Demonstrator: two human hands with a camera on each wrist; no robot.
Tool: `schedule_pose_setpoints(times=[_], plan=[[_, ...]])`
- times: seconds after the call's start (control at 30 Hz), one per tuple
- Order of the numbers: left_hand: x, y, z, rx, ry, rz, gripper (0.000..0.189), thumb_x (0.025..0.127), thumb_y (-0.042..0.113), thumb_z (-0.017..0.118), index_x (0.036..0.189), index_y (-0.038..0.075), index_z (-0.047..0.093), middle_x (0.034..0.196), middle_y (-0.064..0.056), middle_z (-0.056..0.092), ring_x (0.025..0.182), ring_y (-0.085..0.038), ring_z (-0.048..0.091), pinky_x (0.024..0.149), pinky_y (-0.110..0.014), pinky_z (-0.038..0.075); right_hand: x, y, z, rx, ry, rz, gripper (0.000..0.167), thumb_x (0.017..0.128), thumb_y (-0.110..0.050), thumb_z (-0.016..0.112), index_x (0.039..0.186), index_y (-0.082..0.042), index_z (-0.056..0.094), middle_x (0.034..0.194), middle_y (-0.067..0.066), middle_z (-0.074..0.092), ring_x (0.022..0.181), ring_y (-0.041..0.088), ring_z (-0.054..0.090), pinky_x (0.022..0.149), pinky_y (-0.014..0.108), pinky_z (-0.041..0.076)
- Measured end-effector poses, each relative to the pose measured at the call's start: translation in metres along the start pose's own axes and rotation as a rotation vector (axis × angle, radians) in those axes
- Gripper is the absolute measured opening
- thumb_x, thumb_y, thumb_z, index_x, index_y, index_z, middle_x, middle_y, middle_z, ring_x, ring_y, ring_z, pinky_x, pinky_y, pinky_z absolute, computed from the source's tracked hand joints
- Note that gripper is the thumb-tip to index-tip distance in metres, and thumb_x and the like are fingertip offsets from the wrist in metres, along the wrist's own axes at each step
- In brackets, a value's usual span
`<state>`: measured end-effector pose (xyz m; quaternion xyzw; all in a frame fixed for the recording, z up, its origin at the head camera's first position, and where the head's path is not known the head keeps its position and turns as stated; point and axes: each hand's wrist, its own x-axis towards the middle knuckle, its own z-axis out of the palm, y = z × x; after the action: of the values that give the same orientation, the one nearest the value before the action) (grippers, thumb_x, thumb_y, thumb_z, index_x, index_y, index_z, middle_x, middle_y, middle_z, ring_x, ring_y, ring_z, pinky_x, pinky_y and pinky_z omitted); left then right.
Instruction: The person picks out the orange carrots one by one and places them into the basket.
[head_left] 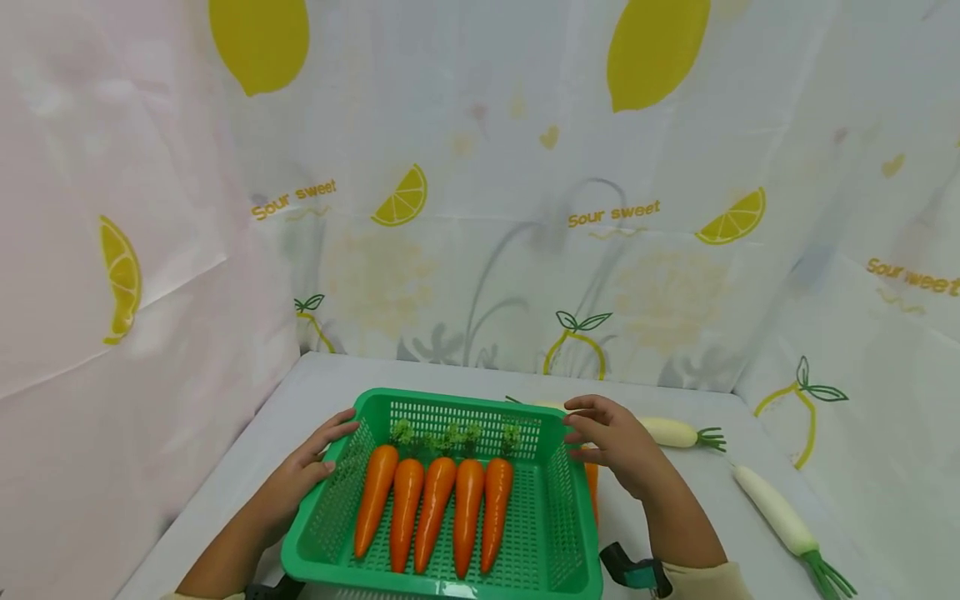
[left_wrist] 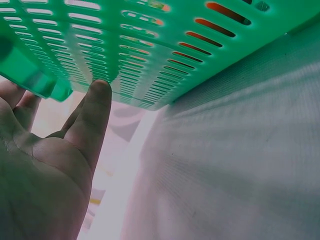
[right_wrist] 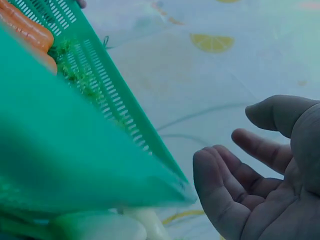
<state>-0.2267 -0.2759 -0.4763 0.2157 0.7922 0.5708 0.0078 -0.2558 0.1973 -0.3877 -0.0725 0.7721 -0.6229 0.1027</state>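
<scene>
A green plastic basket point(head_left: 442, 588) with slotted walls holds several orange carrots point(head_left: 438, 512) with leafy green tops, lying side by side. At its left rim is my left hand point(head_left: 294, 483); some fingertips reach the rim, and in the left wrist view a straight finger point(left_wrist: 95, 112) touches the outer slotted wall. Beside the upper right corner is my right hand point(head_left: 618, 442), its fingers loosely bent. A gap separates those fingers from the basket rim in the right wrist view, and nothing is between them.
White radishes lie to the right, one behind my right hand point(head_left: 667, 432) and another radish point(head_left: 776, 508) nearer the front. An orange piece point(head_left: 592, 483) shows past the basket's right wall. Lemon-printed cloth point(head_left: 480, 275) hangs around the white table point(head_left: 330, 375).
</scene>
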Motion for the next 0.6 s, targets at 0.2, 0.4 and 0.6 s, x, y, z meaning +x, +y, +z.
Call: schedule_pose_setpoints(times=[0.2,0.4,0.6], plan=[[0.0,0.0,-0.001,-0.028,-0.002,0.042,0.05,0.111,0.011,0.042,0.16,0.005,0.039,0.175,-0.011,0.017,0.142,0.018,0.024,0.101,-0.017,0.041,0.001,0.018,-0.012,-0.04,0.093,0.012,0.044,0.107,-0.023,0.062,0.142,0.002,0.052,0.135,0.021,0.061,0.103,0.025,0.065,0.091,0.039,0.058],[-0.001,0.002,0.0,-0.051,0.001,0.054,0.052,0.11,0.008,0.042,0.162,0.003,0.036,0.174,-0.001,0.021,0.141,0.018,0.025,0.101,-0.015,0.041,0.004,0.044,-0.02,-0.102,0.155,0.044,0.044,0.108,-0.023,0.059,0.143,0.003,0.051,0.141,0.026,0.058,0.114,0.032,0.063,0.099,0.046,0.056],[-0.001,-0.001,0.001,-0.08,0.025,0.026,0.054,0.109,0.006,0.043,0.162,0.002,0.035,0.173,0.005,0.025,0.141,0.019,0.028,0.101,-0.013,0.042,0.006,0.067,-0.023,-0.22,0.256,0.086,0.039,0.106,-0.022,0.059,0.14,-0.001,0.057,0.139,0.024,0.06,0.118,0.035,0.062,0.095,0.046,0.058]])
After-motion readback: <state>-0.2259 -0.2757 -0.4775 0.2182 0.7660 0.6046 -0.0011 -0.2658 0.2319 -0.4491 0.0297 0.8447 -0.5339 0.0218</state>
